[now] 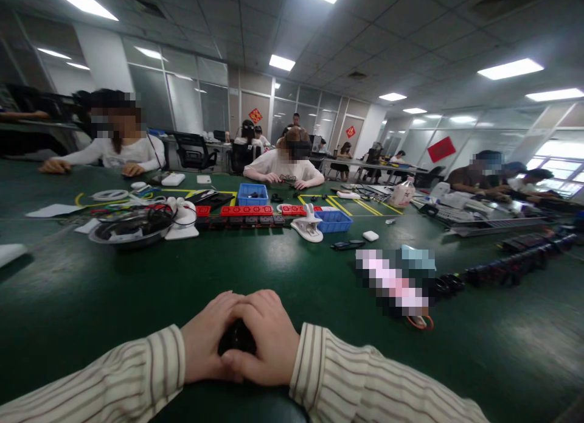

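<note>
My left hand (205, 341) and my right hand (271, 341) rest together over the green table, close to its near edge. Both are closed, with the fingers curved and meeting at the top and the thumbs meeting at the bottom. Between them shows a dark, slightly glossy rounded thing (238, 338). My palms and fingers cover most of it, so its kind cannot be made out. Striped cuffs come down to both wrists.
Ahead lie a metal bowl with cables (132, 231), a row of red and black blocks (246, 215), two blue bins (252, 195) and a white clip-on stand (308, 228). A blurred pink thing (387, 277) lies right. Several people sit around the table.
</note>
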`<state>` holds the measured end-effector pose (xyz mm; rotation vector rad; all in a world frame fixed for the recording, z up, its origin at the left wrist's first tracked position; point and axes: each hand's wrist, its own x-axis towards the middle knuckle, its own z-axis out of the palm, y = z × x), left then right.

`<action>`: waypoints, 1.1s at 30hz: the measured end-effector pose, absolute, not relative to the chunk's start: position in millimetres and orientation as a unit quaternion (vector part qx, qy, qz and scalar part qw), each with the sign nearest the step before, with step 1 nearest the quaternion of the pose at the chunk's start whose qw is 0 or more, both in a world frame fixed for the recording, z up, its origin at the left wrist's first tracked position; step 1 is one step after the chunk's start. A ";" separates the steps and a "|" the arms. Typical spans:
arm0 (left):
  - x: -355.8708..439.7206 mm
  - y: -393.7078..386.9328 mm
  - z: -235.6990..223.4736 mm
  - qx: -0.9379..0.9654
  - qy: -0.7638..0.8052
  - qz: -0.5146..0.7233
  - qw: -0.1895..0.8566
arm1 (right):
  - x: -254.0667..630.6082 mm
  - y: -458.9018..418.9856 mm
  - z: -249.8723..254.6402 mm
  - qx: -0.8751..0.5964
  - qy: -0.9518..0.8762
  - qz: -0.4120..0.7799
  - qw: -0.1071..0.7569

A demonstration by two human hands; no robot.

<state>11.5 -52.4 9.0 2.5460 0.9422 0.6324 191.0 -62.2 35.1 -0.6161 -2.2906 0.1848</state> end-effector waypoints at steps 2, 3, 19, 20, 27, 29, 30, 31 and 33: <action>10.1 -52.9 7.6 0.900 0.331 0.226 0.172 | 190.4 -61.8 33.2 -0.296 -0.888 0.058 0.348; 10.0 -53.2 7.5 0.901 0.328 0.226 0.171 | 190.1 -61.6 32.5 -0.310 -0.889 0.049 0.334; 14.7 -48.9 5.6 0.895 0.335 0.214 0.200 | 190.4 -59.1 31.1 -0.093 -0.939 0.064 0.325; 13.8 -49.1 4.6 0.896 0.336 0.217 0.194 | 190.7 -59.5 32.8 -0.104 -0.933 0.065 0.338; 11.1 -54.0 8.7 0.894 0.354 0.225 0.159 | 191.2 -59.4 32.9 -0.284 -0.885 0.049 0.365; 13.3 -55.9 12.2 0.892 0.363 0.217 0.160 | 189.9 -59.6 31.4 -0.317 -0.886 0.031 0.336; 14.6 -56.6 14.0 0.891 0.368 0.211 0.163 | 189.5 -60.0 31.4 -0.324 -0.890 0.025 0.320; 15.9 -57.0 15.6 0.890 0.371 0.204 0.167 | 189.2 -60.7 32.1 -0.326 -0.895 0.022 0.305; 17.8 -56.8 17.9 0.889 0.373 0.196 0.177 | 189.4 -62.2 34.6 -0.318 -0.905 0.023 0.282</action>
